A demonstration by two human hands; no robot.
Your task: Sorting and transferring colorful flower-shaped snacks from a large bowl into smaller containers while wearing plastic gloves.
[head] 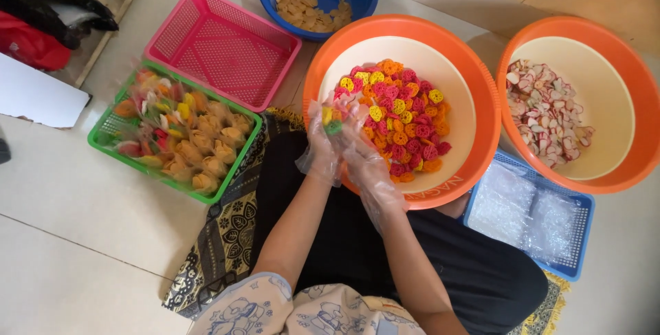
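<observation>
left hand [322, 144] gripping small bag of crackers [332, 120] | right hand [363, 153] pinching same bag | over orange basin [323, 67], colourful crackers [405, 118]

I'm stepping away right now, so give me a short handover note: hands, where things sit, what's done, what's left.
Left hand and right hand, both in clear plastic gloves, hold a small bag of coloured crackers together over the near orange basin.
Loose coloured crackers lie in that basin; white-and-pink ones fill the right basin.
Done: filled bags in the green basket.
Left: loose crackers; pink basket is empty; empty bags in the blue basket.
</observation>
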